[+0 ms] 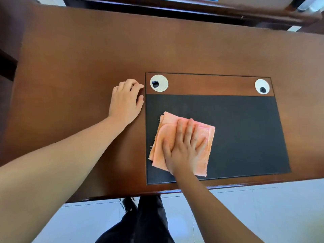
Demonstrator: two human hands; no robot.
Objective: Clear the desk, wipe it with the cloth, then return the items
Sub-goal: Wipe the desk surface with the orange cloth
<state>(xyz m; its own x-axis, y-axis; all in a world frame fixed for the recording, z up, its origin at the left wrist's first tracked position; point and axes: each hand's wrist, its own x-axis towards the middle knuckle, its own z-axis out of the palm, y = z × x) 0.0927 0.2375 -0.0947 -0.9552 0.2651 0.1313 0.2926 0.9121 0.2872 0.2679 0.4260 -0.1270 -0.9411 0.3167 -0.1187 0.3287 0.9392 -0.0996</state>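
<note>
While no label, brand or writing can be read anywhere, the wooden desk (78, 58) fills most of the frame, with its near edge running across the lower part. Set into it right of centre is a black pad (245, 134), and above that a wooden strip holding two round silver cable grommets: the left grommet (159, 83) and the right grommet (262, 86).

On the left part of the pad, at the frame's centre, lies the folded orange cloth (205, 137) with frayed edges. The right hand (184, 146) lies flat on it, fingers straight and spread, palm down, covering the cloth's middle; the cloth shows on both sides of the hand and beyond the fingertips. The left hand (125, 100) rests on bare wood just left of the pad's upper left corner, fingers curled loosely under and holding nothing, near the left grommet but apart from it.

Below the desk edge, pale floor tiles (263, 216) show, along with dark trousers (140, 225) and a dark shoe (128, 204). Along the top edge of the frame runs dark wooden furniture (192, 9), blurred.
</note>
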